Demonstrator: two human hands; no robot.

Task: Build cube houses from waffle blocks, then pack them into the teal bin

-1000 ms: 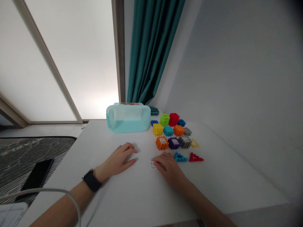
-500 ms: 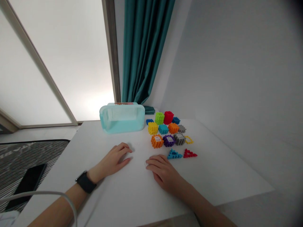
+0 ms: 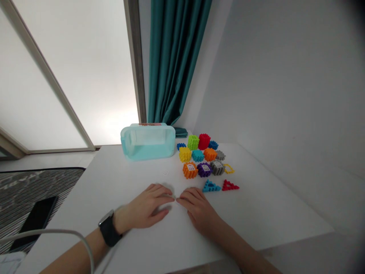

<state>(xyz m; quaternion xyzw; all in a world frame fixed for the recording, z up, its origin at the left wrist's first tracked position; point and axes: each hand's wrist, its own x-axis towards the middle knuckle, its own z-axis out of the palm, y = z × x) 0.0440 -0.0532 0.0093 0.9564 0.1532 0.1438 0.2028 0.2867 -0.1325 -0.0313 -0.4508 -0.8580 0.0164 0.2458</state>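
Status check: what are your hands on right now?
Left hand and right hand flat on table, nothing visibly held. Blue triangular block nearest right hand. Aqua plastic tub farther back, not in the way.

On our left wrist we wear a black rectangular smartwatch [image 3: 108, 230] on a wide black strap, its case edge catching a pale glint. Our left hand [image 3: 145, 205] and right hand [image 3: 199, 211] are bare, and so is our left forearm [image 3: 76, 257] — a thin white cable [image 3: 57, 230] curves across in front of it.
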